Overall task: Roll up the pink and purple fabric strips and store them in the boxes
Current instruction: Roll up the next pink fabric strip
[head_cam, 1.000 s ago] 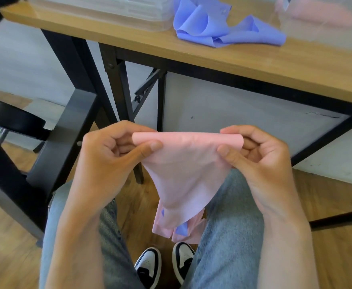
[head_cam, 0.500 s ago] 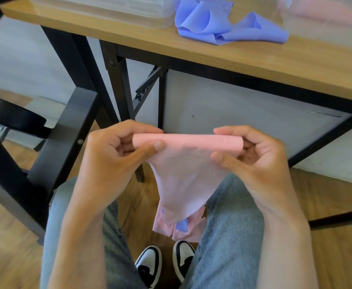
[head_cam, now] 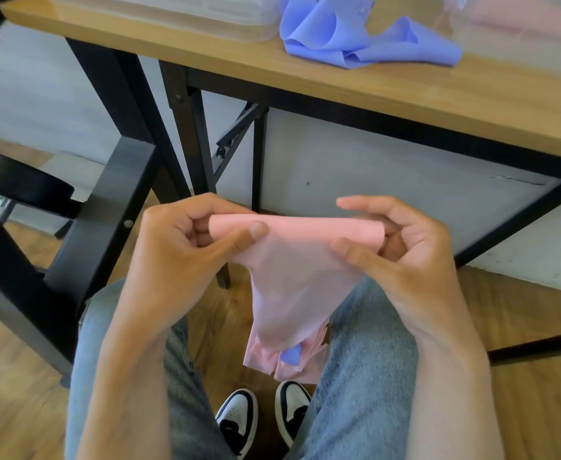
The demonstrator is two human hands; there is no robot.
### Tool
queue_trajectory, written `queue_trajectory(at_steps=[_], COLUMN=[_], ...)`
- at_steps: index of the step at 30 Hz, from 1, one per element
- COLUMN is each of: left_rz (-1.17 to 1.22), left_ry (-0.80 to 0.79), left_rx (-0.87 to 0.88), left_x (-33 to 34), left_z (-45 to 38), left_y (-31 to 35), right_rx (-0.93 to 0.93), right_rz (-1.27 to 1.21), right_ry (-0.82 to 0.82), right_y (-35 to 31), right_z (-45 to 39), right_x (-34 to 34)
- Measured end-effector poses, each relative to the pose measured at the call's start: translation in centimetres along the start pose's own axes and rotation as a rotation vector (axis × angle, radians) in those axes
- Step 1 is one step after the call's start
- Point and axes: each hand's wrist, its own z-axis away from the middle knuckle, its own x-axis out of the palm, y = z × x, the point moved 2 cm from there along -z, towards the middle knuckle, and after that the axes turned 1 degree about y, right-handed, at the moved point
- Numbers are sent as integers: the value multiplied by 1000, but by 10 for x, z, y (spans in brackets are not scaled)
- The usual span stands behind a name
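both hands [head_cam: 292,250] on pink strip [head_cam: 297,227], roll crosswise

The pink fabric strip [head_cam: 300,273] is thin, smooth, matt cloth, slightly translucent where it hangs. The purple fabric strip [head_cam: 355,34] is similar smooth matt cloth, lying crumpled. The table [head_cam: 405,94] has a satin wood-grain top on matt black metal legs. The clear boxes [head_cam: 172,14] look like glossy plastic. The jeans [head_cam: 365,376] are rough blue denim; the floor [head_cam: 538,410] is wood-grained.

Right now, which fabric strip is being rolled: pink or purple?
The pink fabric strip, pinched by left hand and right hand; the purple fabric strip lies untouched on the wooden table.
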Motion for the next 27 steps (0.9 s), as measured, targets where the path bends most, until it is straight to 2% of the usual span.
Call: queue_trajectory(at_steps=[9, 15, 23, 27], left_rz=[39, 18, 28, -1], left_ry=[-115, -46, -93, -51], left_rx=[99, 59, 31, 24], left_x=[3, 1, 3, 1], left_z=[0, 0, 1, 0], left_y=[3, 0, -2, -3], right_rx=[-9, 42, -3, 47], right_rz=[-20, -1, 28, 8], right_ry=[103, 11, 121, 32], right_y=[1, -3, -5, -4], right_z=[-2, 1, 0, 1], right_x=[1, 0, 1, -1])
